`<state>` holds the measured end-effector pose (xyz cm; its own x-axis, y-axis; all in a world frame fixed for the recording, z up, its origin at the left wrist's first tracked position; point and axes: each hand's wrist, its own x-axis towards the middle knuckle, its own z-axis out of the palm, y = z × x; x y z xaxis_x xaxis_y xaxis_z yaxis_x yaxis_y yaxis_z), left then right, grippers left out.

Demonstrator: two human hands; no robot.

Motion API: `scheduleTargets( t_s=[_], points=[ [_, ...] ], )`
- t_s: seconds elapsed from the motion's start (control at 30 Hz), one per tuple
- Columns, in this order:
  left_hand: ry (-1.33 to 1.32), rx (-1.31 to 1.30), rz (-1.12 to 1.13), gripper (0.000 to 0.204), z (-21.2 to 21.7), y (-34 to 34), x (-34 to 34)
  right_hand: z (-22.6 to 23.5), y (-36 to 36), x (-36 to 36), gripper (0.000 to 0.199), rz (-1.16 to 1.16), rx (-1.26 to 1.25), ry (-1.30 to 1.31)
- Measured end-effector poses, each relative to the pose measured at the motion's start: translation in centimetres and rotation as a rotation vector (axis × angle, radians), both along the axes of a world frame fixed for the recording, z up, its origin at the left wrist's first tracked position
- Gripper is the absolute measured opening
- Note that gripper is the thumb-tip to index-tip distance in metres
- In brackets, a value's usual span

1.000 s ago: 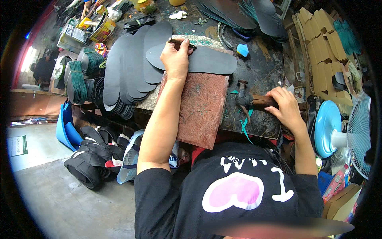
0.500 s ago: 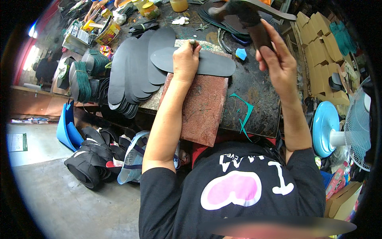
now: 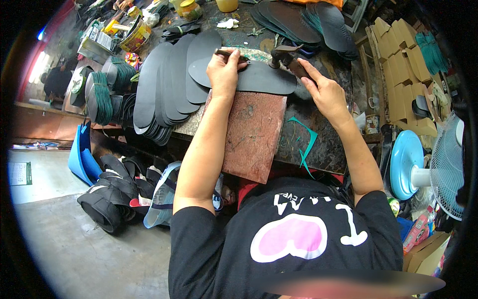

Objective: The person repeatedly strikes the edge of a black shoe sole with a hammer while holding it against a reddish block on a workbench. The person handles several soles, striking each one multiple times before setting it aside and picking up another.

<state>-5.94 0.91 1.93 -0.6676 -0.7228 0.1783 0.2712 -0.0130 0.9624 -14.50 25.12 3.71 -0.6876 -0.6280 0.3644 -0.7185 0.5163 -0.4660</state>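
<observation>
A dark grey, sole-shaped sheet [image 3: 266, 79] lies crosswise over the far end of a reddish-brown block [image 3: 254, 134]. In my left hand [image 3: 223, 74], closed above the sheet's left half, is a short dark metal punch [image 3: 240, 56] lying nearly level. My right hand [image 3: 326, 97] grips a hammer [image 3: 299, 69] by its dark handle. The hammer's head is low over the sheet's far edge; whether it touches cannot be made out. Just left of my left hand, fanned stacks of matching dark soles [image 3: 157, 84] overlap the sheet's end.
More dark soles [image 3: 286, 22] are stacked at the far right of the table. Green offcuts [image 3: 308, 144] lie right of the block. Tied bundles [image 3: 102, 99], a yellow tub [image 3: 137, 37] and jars stand at left. A blue fan [image 3: 406, 162] and cardboard boxes [image 3: 406, 74] are at right.
My right hand has brought the hammer down from above to the sheet. The punch in my left hand has tipped from upright to nearly level, and that hand has shifted slightly left.
</observation>
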Motion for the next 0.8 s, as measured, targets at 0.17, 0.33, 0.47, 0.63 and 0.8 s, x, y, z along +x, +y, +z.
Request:
scheduleTargets(
  t_s=[0.17,0.33,0.47,0.63,0.8],
  points=[
    [-0.094,-0.121,-0.039,0.009,-0.2,0.1,0.0,2.6,0.1,0.8,0.043,0.049,-0.079,-0.134],
    [-0.201,-0.534,0.076,0.008,0.1,0.9,-0.1,7.7,1.2,2.7,0.045,0.243,-0.571,-0.097],
    [-0.183,-1.145,0.227,0.014,0.4,2.6,-0.6,7.4,0.0,3.0,0.047,0.286,-0.56,0.062],
    [-0.325,-0.854,0.275,0.01,0.2,1.9,-0.7,3.0,1.1,1.9,0.042,0.094,-0.282,-0.051],
    [-0.017,-0.026,0.051,0.008,-0.5,0.8,-1.1,0.8,2.1,1.4,0.042,0.0,-0.132,-0.212]
  ],
)
